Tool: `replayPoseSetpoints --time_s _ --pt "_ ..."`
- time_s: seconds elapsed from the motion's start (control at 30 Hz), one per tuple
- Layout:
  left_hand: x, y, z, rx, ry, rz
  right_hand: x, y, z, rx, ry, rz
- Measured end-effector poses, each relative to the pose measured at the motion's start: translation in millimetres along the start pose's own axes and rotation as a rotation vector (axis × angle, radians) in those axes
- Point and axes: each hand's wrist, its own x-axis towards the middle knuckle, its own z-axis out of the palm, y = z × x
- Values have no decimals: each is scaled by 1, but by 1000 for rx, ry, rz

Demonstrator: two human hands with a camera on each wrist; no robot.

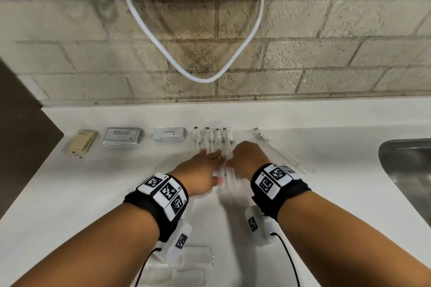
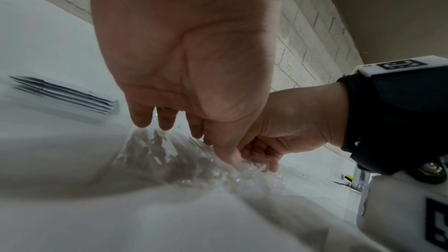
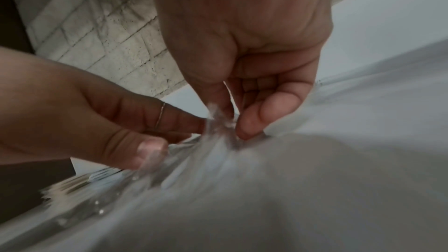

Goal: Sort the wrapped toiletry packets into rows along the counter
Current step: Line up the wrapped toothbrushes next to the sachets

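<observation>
Four sorts of packet lie in a line near the wall, presumably so each kind keeps its own place: soaps [image 1: 80, 143] at the far left, then shampoo [image 1: 122, 136], toothpaste [image 1: 169, 134], and the clear-wrapped toothbrushes [image 1: 213, 137] side by side, handles toward the person. Both hands meet over that last group, probably to square the slippery wraps against each other. The left hand [image 1: 202, 169] lies flat with fingers straight and spread, pressing down on the wraps; the right hand [image 1: 249, 159] is curled, its thumb and fingers [image 3: 254, 120] pinching crinkled film. One stray toothbrush [image 1: 263, 137] lies aslant to the right, apart from the rest, near the sink [image 1: 408, 165]. The head view gives the whole row on the tabletop [image 1: 70, 193] but hides the right hand's fingertips under its back; the right wrist view shows the pinch plainly, and the left wrist view shows the left fingertips [image 2: 141, 116] on the plastic.
</observation>
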Motion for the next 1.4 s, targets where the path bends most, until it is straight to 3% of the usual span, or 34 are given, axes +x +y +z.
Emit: replayPoseSetpoints --time_s 0.1,0.27,0.37,0.43,0.53,0.6,0.63,0.7,0.77,0.9,1.07,1.27,1.4 --pt "-1 1 -1 -3 11 8 -5 7 -6 78 -18 -8" --pt "-2 9 -2 67 48 49 -15 51 -41 -190 282 102" --pt "1 21 -1 76 42 78 -18 76 -57 -230 119 228" --pt "4 28 -1 79 36 83 -18 80 -61 -187 74 214" --pt "7 31 -3 94 36 78 -15 71 -59 164 40 161" --pt "8 30 -3 97 31 65 -17 64 -55 474 -70 210" --pt "7 29 -3 97 25 56 -17 64 -50 498 -128 237" --pt "6 28 -2 96 15 45 -13 63 -45 244 -147 249" --pt "6 27 -2 93 14 45 -10 65 -44 -65 -41 224" --pt "7 26 2 78 19 53 -10 69 -43 -176 126 52" --pt "9 26 4 75 9 49 -13 63 -40 -395 -22 -141" --pt "-6 15 -9 -7 50 -26 -13 68 -53 -447 -85 -213" --pt "-15 -5 -16 78 -36 -97 -12 80 -60 -526 -181 -303"
